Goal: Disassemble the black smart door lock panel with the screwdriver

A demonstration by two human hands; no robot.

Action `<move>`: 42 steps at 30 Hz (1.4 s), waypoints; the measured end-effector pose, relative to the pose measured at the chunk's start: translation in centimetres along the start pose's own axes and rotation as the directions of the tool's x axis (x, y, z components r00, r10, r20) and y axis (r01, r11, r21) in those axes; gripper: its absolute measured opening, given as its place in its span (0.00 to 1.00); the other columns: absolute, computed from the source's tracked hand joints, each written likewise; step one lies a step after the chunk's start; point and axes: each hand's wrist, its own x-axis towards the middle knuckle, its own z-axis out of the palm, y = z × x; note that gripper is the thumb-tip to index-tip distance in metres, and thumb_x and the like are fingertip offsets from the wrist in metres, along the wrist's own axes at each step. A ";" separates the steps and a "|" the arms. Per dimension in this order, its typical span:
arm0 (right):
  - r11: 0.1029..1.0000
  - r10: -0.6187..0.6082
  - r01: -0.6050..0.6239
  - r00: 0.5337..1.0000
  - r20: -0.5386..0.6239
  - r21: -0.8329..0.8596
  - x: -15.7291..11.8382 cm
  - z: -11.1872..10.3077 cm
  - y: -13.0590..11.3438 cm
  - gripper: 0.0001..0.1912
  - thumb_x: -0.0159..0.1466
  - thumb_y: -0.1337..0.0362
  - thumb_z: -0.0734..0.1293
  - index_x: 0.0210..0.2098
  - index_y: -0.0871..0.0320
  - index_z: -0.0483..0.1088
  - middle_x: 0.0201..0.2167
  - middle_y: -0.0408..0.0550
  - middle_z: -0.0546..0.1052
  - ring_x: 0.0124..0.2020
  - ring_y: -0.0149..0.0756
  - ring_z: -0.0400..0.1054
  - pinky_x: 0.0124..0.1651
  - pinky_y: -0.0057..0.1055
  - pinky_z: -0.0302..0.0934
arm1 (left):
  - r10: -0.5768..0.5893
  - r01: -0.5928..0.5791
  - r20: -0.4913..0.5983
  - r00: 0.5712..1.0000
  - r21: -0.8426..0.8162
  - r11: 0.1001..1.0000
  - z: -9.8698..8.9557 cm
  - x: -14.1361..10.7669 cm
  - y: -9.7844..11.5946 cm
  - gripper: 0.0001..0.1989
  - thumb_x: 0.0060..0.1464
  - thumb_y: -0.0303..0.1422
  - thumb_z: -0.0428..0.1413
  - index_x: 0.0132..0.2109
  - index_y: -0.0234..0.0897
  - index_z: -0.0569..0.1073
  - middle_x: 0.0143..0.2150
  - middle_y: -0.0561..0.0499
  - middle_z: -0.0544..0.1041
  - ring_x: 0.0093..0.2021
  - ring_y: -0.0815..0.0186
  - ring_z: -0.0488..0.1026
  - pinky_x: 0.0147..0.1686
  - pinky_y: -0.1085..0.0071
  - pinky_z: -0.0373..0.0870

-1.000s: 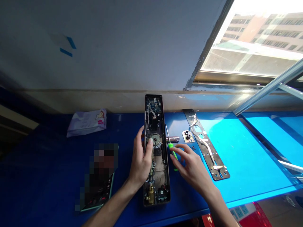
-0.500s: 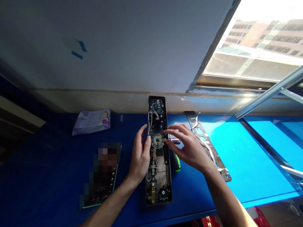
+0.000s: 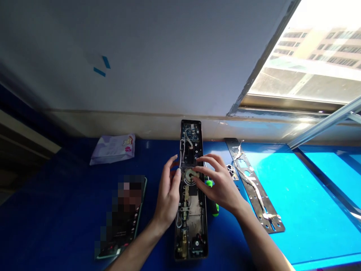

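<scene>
An opened electronic door lock housing [image 3: 194, 205], long, narrow and dark, lies lengthwise on the blue table. It bears a circuit board [image 3: 191, 131] at the far end, white wires, and brass parts [image 3: 184, 239] near me. My left hand [image 3: 169, 188] steadies its left side, thumb on the rim and fingers curled along the edge. Around the middle, the thumb and index finger of my right hand [image 3: 216, 180] close on a round metal disc [image 3: 188, 176], partly covering it. Just to the right lies a green-and-black screwdriver [image 3: 215, 209], partly hidden by that hand.
A black mounting plate [image 3: 258, 188] with holes and a white taped cable lies at right, near a small metal part [image 3: 231, 171]. On the left are a phone [image 3: 126, 218] and a lilac packet [image 3: 113, 148]. A wall, window and metal frame [image 3: 324, 124] border the table.
My right thumb and index finger have shifted from the disc's right edge to over its middle. My left hand keeps its place on the housing. The whole view has shifted slightly.
</scene>
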 end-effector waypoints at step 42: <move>0.931 0.337 -0.364 0.864 0.373 0.003 -2.2 -2.6 3.2 0.07 0.66 0.61 0.72 0.40 0.55 0.71 0.22 0.36 0.75 0.22 0.29 0.66 0.28 0.28 0.54 | 0.048 -0.059 0.092 0.995 0.116 0.991 -0.8 1.5 -0.7 0.31 0.71 0.47 0.51 0.73 0.39 0.65 0.73 0.44 0.69 0.73 0.53 0.65 0.75 0.51 0.57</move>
